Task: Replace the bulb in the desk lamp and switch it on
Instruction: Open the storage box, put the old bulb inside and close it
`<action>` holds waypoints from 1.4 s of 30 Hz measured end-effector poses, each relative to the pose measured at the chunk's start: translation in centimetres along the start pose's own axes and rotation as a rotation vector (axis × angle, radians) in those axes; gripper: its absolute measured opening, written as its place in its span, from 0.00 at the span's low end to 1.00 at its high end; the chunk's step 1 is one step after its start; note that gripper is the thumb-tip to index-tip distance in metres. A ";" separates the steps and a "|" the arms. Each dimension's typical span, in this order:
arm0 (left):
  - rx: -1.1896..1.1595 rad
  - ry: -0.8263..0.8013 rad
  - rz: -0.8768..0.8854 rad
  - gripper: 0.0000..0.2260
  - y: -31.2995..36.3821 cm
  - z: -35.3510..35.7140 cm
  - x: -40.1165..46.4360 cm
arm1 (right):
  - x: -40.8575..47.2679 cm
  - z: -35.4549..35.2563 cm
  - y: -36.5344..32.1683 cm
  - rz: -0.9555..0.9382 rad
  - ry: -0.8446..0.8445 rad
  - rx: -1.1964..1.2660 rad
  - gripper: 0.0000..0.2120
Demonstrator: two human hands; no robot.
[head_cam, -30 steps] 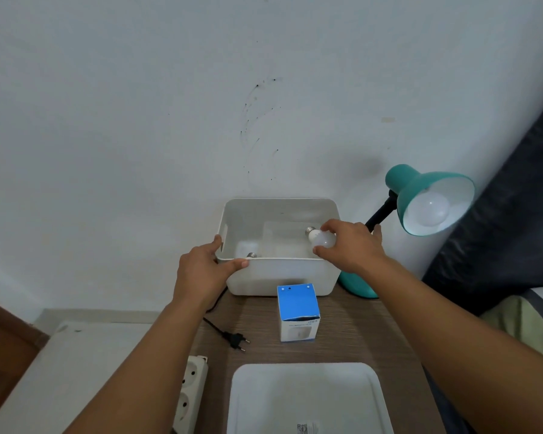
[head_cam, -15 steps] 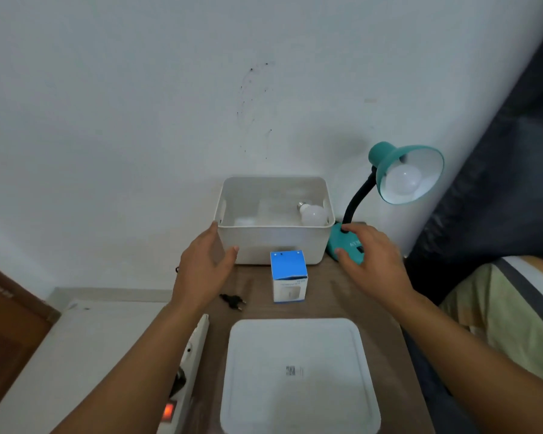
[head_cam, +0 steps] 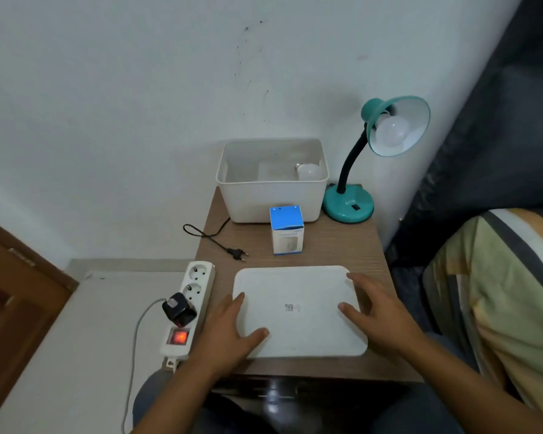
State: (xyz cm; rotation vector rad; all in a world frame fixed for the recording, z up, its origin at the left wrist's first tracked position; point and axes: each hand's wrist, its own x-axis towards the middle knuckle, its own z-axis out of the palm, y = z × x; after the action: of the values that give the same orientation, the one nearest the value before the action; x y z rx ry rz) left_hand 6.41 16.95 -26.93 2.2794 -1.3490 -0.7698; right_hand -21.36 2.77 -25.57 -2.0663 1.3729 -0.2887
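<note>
Wooden table (head_cam: 336,245) now has both flat hands, left hand (head_cam: 229,333) and right hand (head_cam: 378,317), moved back onto the white lid (head_cam: 298,289), away from bin (head_cam: 273,198) and unlit lamp (head_cam: 389,142), whose plug (head_cam: 238,254) lies loose.

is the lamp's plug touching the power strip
Apart. The head view shows the plug lying loose on the table, with bare wood between it and the power strip.
</note>
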 end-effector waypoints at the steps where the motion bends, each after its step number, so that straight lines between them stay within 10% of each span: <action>1: 0.025 -0.038 -0.029 0.47 -0.2 0.2 -0.5 | -0.5 0.2 0.3 -0.016 -0.020 -0.003 0.33; 11: 0.183 -0.045 -0.019 0.53 -0.4 0.8 -2.1 | -3.4 2.1 1.6 -0.018 -0.253 -0.247 0.64; 18: 0.031 0.037 -0.022 0.53 -0.4 1.0 -3.1 | -4.0 2.3 1.2 -0.004 -0.206 -0.161 0.52; 42: -0.093 0.301 0.210 0.49 7.6 -10.9 6.0 | 7.4 -7.4 -5.7 -0.229 0.129 0.033 0.54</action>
State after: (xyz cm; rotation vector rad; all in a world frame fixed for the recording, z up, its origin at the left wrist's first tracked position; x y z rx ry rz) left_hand 10.47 8.66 -15.70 2.0419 -1.3511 -0.3931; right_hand -17.59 -5.18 -17.49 -2.2126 1.1951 -0.5469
